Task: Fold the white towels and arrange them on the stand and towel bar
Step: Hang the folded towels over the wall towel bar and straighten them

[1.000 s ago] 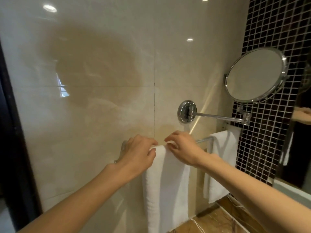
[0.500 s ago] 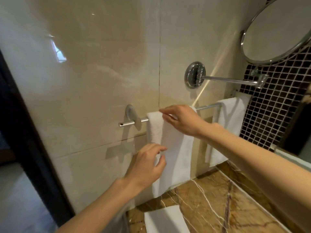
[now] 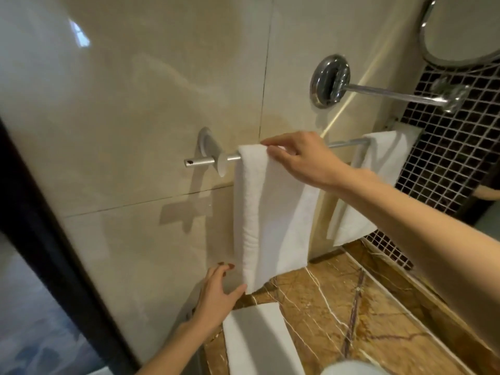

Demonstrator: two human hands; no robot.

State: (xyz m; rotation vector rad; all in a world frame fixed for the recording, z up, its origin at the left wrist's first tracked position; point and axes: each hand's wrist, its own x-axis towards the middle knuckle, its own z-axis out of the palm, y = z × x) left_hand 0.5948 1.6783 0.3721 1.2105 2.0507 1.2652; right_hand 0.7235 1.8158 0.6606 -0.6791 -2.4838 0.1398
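Note:
A folded white towel [image 3: 270, 217] hangs over the left part of the chrome towel bar [image 3: 205, 161] on the beige wall. My right hand [image 3: 300, 155] rests on the towel's top at the bar, fingers lying over the fold. My left hand [image 3: 219, 290] is low, fingers spread, thumb touching the towel's bottom left corner. A second white towel [image 3: 373, 185] hangs on the bar's right end. Another folded white towel [image 3: 259, 345] lies flat on the brown marble counter [image 3: 351, 320] below.
A round mirror [image 3: 465, 28] on a chrome swing arm [image 3: 389, 93] juts out above the bar at the right. Dark mosaic tile [image 3: 449, 147] covers the right wall. A black door frame [image 3: 46, 239] runs down the left. A white rounded object [image 3: 351, 369] shows at the bottom edge.
My left hand has dropped from the bar down to the towel's bottom corner. My right hand has stayed on the towel's top. The view has tilted down, showing the counter.

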